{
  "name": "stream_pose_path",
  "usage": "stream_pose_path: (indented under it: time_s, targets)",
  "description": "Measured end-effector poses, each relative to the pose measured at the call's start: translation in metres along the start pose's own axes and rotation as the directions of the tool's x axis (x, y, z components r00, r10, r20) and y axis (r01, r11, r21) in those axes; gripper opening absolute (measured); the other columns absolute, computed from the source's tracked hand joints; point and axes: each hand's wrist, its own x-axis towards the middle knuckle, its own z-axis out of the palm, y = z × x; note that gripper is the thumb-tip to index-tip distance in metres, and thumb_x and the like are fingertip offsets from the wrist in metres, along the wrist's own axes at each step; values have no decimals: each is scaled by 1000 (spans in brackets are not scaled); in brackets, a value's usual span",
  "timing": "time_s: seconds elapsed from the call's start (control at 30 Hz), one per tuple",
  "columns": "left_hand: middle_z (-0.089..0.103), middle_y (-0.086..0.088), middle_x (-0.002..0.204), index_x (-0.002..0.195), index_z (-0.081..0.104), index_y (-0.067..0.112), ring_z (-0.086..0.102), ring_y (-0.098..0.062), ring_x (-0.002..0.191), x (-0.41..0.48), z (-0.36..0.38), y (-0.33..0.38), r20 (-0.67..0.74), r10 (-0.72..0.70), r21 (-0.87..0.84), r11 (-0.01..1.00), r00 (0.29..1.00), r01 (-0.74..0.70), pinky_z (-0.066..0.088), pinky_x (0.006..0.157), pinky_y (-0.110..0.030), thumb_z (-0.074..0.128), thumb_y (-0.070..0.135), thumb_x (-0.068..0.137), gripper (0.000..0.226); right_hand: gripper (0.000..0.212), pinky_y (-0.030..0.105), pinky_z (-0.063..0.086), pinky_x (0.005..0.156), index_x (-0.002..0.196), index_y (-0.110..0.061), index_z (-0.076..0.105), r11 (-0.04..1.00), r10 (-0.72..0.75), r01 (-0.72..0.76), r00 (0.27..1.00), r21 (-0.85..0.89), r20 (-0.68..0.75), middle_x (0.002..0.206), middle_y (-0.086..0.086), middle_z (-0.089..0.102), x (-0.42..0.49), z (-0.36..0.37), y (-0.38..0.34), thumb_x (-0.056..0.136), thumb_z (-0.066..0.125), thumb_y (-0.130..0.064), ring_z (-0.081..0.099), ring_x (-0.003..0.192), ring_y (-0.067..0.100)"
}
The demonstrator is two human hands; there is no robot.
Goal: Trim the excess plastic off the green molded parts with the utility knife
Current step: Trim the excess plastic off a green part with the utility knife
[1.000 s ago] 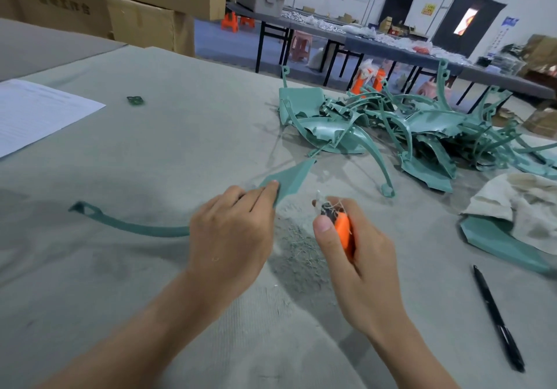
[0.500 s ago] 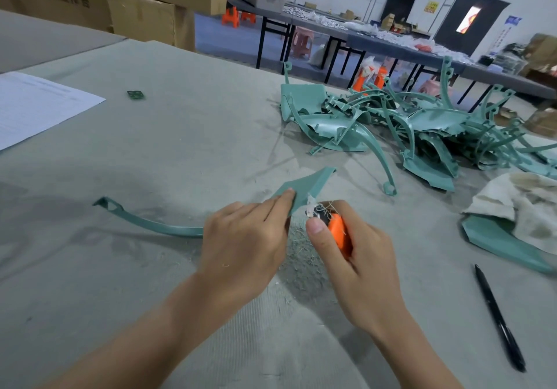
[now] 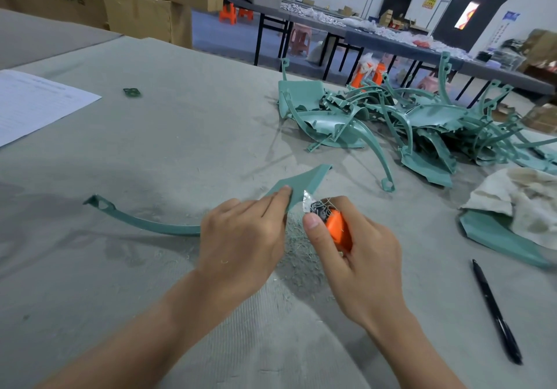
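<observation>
Holds one green molded part [image 3: 304, 179] in the left hand [image 3: 241, 238], fingers bent over the place where the flat, pointed end meets the long curved tail, index fingertip pressing on the flat end; thumb hidden. Leaves the flat end sticking out beyond the fingertips, a little raised as it seems, and the thin tail running away behind the knuckles, lying on the tabletop [image 3: 180, 135]. Grasps the utility knife [image 3: 337, 230] in the right hand [image 3: 361, 256], fingers clenched round the orange handle, thumb laid along it. Sets the short blade [image 3: 307, 206] against the edge of the flat end, just beside the left index fingertip.

Seems a light thing, thin and rather springy: probably bends easily in the tail, less in the flat end. Looks smooth, so likely to slip unless held firmly. Better to take hold on the flat end, near the cut, and not by the tail, which would flex and let the edge swing. Asks for care, with the blade so near the left fingertip.

Below and between both sets of fingers, fine shavings [image 3: 297, 256]. Beyond the fingertips, a pile of other green parts [image 3: 422, 123]. Right of the right fingers, a dirty rag [image 3: 518, 201] over one more part [image 3: 497, 238], and a black pen [image 3: 494, 313] nearer the wrist. Far left of the left fingers, a paper sheet [image 3: 36, 102] and a small green scrap [image 3: 131, 92].
</observation>
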Motion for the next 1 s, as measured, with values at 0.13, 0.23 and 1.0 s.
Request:
stream_pose_path:
  time_s: [0.13, 0.23, 1.0]
  targets:
    - [71, 0, 64, 93, 77, 7, 54, -19, 42, 0, 1, 0, -2, -13, 8, 1000, 1000, 13, 27, 56, -27, 60, 10, 79, 22, 32, 30, 32, 46, 76, -33, 39, 999, -35, 34, 999, -22, -34, 50, -11, 30, 1, -1, 0, 95, 42, -59, 37, 47, 10]
    - [70, 1, 62, 92, 77, 7, 54, -20, 42, 0, 2, 0, -8, -17, 8, 1000, 1000, 17, 27, 55, -27, 71, 9, 72, 21, 34, 29, 31, 46, 75, -34, 38, 998, -30, 28, 999, -52, -31, 49, -11, 29, 2, -1, 2, 95, 40, -60, 37, 47, 9]
    - [66, 3, 56, 90, 77, 8, 57, -17, 45, -4, -1, 6, 8, -2, -105, 995, 1000, 3, 30, 55, -26, 72, 11, 75, 17, 40, 19, 22, 45, 67, -30, 39, 932, 66, -52, 997, 358, -26, 54, -1, 34, 10, 6, 17, 97, 45, -56, 29, 46, 5]
